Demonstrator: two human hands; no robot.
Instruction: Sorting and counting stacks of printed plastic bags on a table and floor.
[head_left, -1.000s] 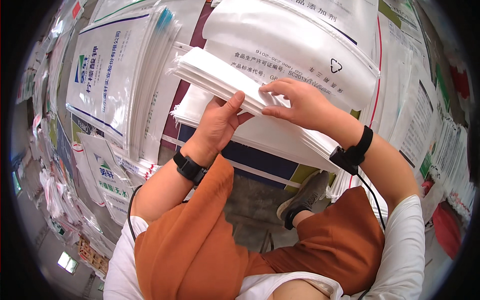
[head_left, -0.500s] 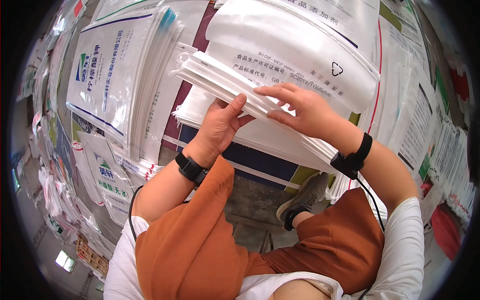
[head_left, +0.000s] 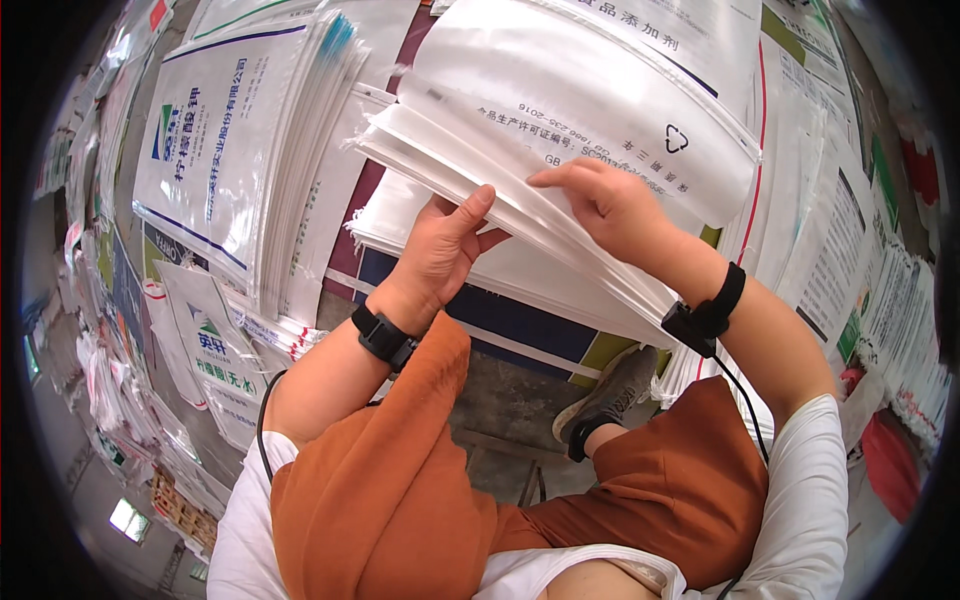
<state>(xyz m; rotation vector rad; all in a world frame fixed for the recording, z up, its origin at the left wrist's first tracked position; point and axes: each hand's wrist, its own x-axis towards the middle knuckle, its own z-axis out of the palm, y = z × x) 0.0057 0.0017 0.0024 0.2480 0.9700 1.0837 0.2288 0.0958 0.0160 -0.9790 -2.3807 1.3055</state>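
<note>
A bundle of white woven plastic bags has its near edges lifted toward me. My left hand grips these edges, thumb on top and fingers underneath. On the far side of the edges, my right hand stretches its index finger against a raised bag edge. Its other fingers are bent, and its thumb is hidden. The printed face of the bags bulges upward beyond my hands. Under the bundle lie more white bags.
Left of the bundle is a stack of printed white bags with blue lettering. More printed bags lie at the right. A dark blue and green printed surface shows below the bundle, near my shoe.
My right index finger has moved slightly right, and the other fingers have curled. One or more upper bag edges have swung away from me, widening the gap. My left hand stays put.
</note>
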